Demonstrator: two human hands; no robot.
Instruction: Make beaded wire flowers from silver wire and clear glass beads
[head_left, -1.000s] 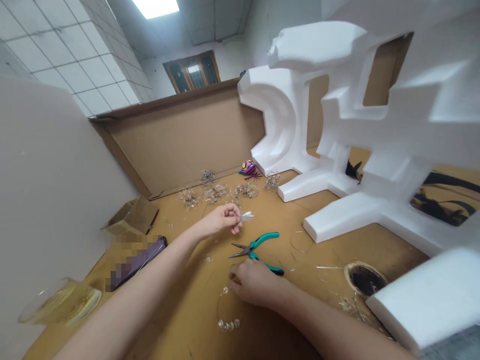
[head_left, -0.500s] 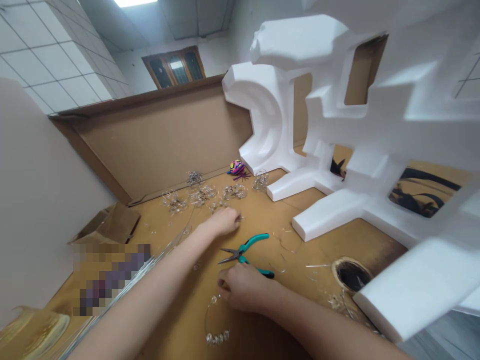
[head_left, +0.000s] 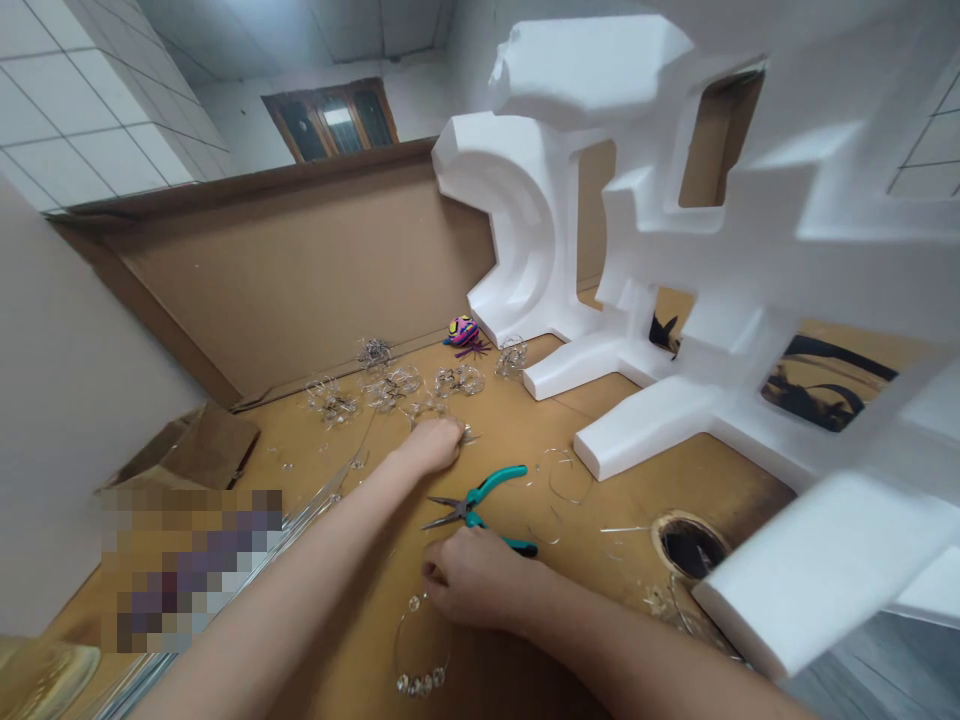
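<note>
Bead loop (head_left: 420, 684) pinched in your right grip (head_left: 480, 575), pliers (head_left: 469, 508) close by

Your right grip is pressed together at the fingertips on the top of the bead loop, which stretches below it towards you, most of its beads clustered at the bottom. Your left grip (head_left: 441, 443) is curled farther out over the bench (head_left: 517, 420); fine wire ends show at its fingertips, but you can't tell from here whether it pinches them.

The pliers sit between your two grips, jaws parted and pointing left, the lower handle partly covered by your right grip. Long wires (head_left: 304, 520) run along your left forearm, which hides part of them. Beyond your left grip stand tangled wire clusters (head_left: 395, 386), with a bright toy (head_left: 463, 330) behind them, near the cardboard wall (head_left: 300, 265). A paper box (head_left: 199, 450) is at left. White foam (head_left: 705, 330) blocks your right side, its legs reaching across the bench beside a dark-centred ring (head_left: 660, 535).
</note>
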